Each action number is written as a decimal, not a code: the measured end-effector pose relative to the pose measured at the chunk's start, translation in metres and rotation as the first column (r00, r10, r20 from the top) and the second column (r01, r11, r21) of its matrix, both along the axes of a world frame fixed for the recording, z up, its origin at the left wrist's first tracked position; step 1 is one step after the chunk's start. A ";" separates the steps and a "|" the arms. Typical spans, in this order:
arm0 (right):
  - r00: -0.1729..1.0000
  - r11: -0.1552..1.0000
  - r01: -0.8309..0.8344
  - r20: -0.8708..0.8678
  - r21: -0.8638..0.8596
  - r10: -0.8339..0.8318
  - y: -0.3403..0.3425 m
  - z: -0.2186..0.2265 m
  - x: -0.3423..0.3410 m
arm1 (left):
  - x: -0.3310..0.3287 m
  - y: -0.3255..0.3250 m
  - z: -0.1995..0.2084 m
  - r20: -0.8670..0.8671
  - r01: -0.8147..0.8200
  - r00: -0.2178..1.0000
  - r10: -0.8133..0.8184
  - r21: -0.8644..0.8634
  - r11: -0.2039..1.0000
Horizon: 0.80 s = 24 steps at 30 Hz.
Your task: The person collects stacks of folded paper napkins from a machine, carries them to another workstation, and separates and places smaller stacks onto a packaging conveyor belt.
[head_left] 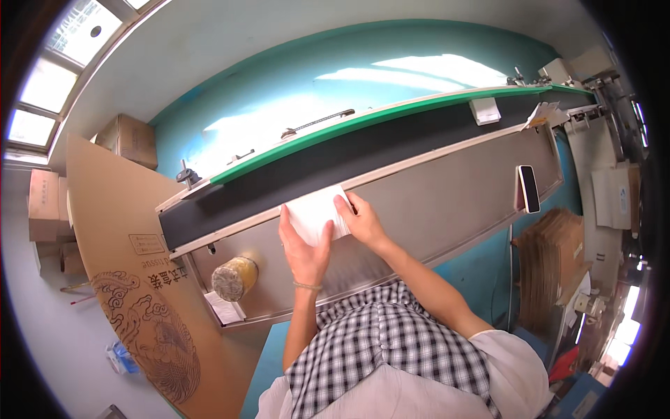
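Observation:
Both my hands hold a stack of white tissues (314, 215) at the near edge of the black conveyor belt (398, 145). My left hand (304, 257) closes on its left and near side, thumb pressed against the face. From the right, my right hand (364, 222) grips the other end, with its thumb on top. The stack sits over the pale rail between the belt and the steel worktop (447, 188). Another white stack (485, 111) rests farther right on the belt.
A yellowish cylinder with a speckled grey top (234, 278) stands on the worktop's left, near white sheets (225, 307). A phone (530, 188) is propped at the right. A large printed cardboard sheet (132, 202) leans at left; flattened cartons (548, 265) are piled at right.

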State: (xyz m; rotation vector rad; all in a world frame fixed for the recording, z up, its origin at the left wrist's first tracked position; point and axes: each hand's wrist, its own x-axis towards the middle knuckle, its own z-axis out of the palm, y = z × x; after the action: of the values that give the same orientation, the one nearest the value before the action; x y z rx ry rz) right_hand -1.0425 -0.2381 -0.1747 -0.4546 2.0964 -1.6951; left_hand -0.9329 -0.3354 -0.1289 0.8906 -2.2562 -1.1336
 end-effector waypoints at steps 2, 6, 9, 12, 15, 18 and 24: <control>0.929 0.986 -0.034 0.358 -0.162 0.091 0.007 -0.011 0.001 | 0.002 0.000 0.000 -0.013 -0.021 1.000 0.020 -0.058 0.998; 0.922 0.988 -0.149 0.357 -0.038 0.153 0.010 0.007 -0.002 | 0.005 0.003 0.001 0.140 -0.011 0.990 0.030 -0.134 0.991; 0.975 0.993 -0.080 0.200 -0.089 0.097 -0.002 0.004 0.001 | 0.005 0.004 0.002 0.159 -0.008 0.987 0.016 -0.048 0.999; 0.903 0.983 -0.022 0.418 -0.181 0.097 -0.002 -0.007 -0.001 | 0.005 0.003 0.002 0.161 -0.032 0.986 0.034 -0.015 0.999; 0.931 0.998 -0.006 0.363 -0.064 0.029 0.002 -0.006 0.004 | 0.005 0.004 0.007 0.189 -0.049 0.980 0.060 -0.059 0.997; 0.998 1.000 -0.003 -0.068 0.020 0.005 -0.001 0.008 0.010 | 0.005 0.004 0.005 0.215 -0.046 0.975 0.065 -0.092 0.995; 0.919 0.960 0.191 0.380 -0.206 -0.101 0.013 -0.020 -0.075 | 0.004 0.003 0.001 0.182 -0.038 0.982 0.050 -0.071 0.997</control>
State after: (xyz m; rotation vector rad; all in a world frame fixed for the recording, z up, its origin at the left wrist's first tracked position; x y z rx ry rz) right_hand -1.1173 -0.2253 -0.1944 -0.0356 1.7004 -1.9560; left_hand -0.9290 -0.3328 -0.1277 1.0504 -2.3934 -0.9857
